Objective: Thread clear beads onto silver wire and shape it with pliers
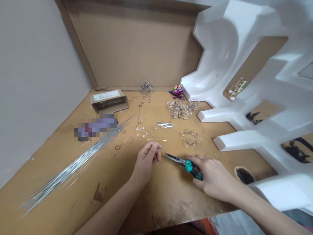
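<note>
Got bare forearms [117, 202] right up front, over the tabletop [181, 195]. Holding pliers [188, 165] in the right grip [211, 174], wrapped round the handles, nose pointing just short of the left grip [146, 158]. Curled up on that side, but can't tell if pinching anything. Further back: wire loop [190, 139], short wires [165, 125]. Off left: long wires [70, 169].

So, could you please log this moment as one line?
left hand: curled, contents unclear; right hand: holding pliers; beyond hands: short wires, looped wire ring; on left: long wire bundle
</note>
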### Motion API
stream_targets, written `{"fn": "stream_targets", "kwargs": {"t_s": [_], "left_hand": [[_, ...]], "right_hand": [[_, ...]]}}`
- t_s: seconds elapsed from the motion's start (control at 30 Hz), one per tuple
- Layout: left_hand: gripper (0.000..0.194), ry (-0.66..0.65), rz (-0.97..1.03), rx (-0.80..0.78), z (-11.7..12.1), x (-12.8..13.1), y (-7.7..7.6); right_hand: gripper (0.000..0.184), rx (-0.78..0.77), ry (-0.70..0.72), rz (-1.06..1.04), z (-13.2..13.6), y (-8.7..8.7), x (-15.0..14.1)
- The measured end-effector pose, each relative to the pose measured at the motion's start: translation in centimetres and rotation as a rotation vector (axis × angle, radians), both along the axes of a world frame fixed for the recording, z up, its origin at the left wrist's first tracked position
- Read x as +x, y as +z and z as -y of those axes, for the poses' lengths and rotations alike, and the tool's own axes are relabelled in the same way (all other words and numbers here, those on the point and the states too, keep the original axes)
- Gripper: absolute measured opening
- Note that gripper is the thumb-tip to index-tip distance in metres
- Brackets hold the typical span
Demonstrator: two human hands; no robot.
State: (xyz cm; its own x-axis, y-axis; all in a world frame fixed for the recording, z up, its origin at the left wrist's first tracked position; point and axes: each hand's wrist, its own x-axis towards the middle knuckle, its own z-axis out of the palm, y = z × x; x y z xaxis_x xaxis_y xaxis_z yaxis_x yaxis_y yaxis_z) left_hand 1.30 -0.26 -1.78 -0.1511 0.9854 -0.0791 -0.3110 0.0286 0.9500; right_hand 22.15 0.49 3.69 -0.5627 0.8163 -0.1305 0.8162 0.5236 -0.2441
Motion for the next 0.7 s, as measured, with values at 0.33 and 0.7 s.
{"fn": "stream_targets", "kwargs": {"t_s": [0.33, 0.7], "left_hand": [[0.021, -0.438, 0.383, -0.047, 0.2, -1.0, 0.6], [0.021, -0.691, 0.374, -0.070, 0.5, -1.1, 0.2]], "right_hand": [[0.034, -0.852, 0.050, -0.397, -0.2, 0.6, 2.9], [0.020, -0.818, 0.171, -0.255, -1.0, 1.2, 2.4]]}}
